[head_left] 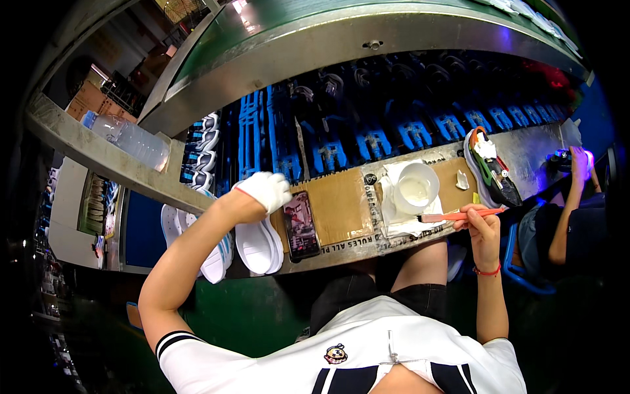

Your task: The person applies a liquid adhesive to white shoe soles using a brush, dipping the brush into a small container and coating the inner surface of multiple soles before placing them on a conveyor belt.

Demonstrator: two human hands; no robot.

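My left hand [266,191], in a white glove, is curled closed at the far end of a white shoe sole [258,248]. What its fingers hold, if anything, is hidden. Beside that sole on the left lie more white soles [216,261] with light blue edges. My bare right hand [481,228] grips an orange-handled brush [453,215], its dark bristles pointing left. The bristle end is just below a white cup [416,186] with a whitish liquid inside. Under the cup lies crumpled white paper [391,211]. Between my hands a phone [301,225] rests with its screen lit.
Cardboard [339,203] covers part of the metal bench. A multicoloured shoe [489,167] lies right of the cup, near a white scrap [462,180]. Blue racks [374,143] line the back beneath a conveyor [275,72]. A plastic bottle [128,139] lies left. A co-worker's hand [580,164] is at right.
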